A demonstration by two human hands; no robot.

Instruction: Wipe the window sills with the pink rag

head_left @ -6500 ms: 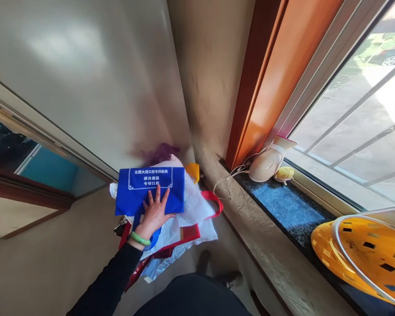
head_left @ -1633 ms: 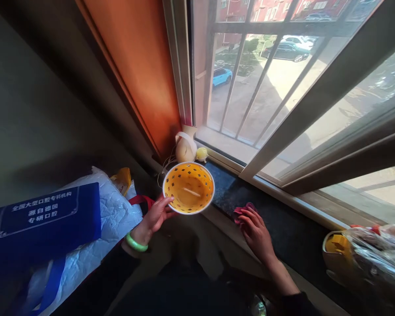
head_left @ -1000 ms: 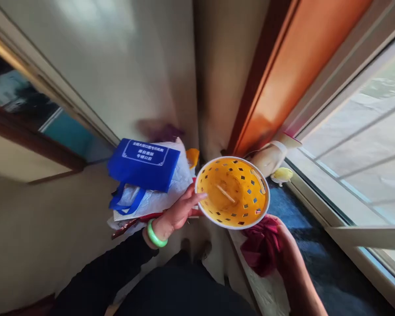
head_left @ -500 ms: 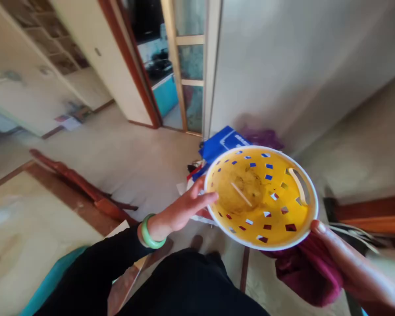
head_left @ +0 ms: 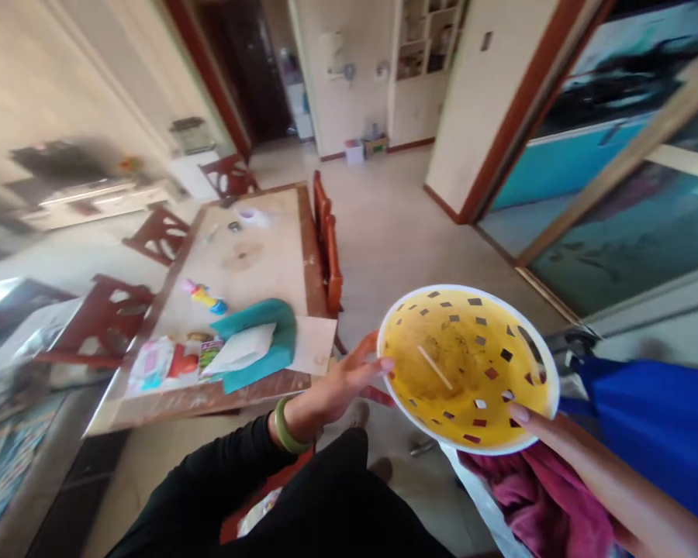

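Observation:
A round yellow basket (head_left: 468, 368) with square holes and a white rim is held up in front of me, a thin pale stick lying inside it. My left hand (head_left: 343, 384), a green bangle on its wrist, grips the basket's left rim. My right hand (head_left: 538, 425) holds the right rim from below with a crumpled magenta cloth (head_left: 535, 496) bunched under it. A blue fabric bag (head_left: 657, 422) shows just right of the basket.
A long wooden dining table (head_left: 250, 263) with red-brown chairs (head_left: 329, 248) stands ahead left, carrying a teal tissue holder (head_left: 259, 341), a toy and papers. Pale tiled floor runs toward a far doorway. A sliding glass door (head_left: 610, 201) is on the right.
The view has swung from the window corner round to the dining room. Both hands have kept hold of the yellow basket, the right one still with the magenta cloth.

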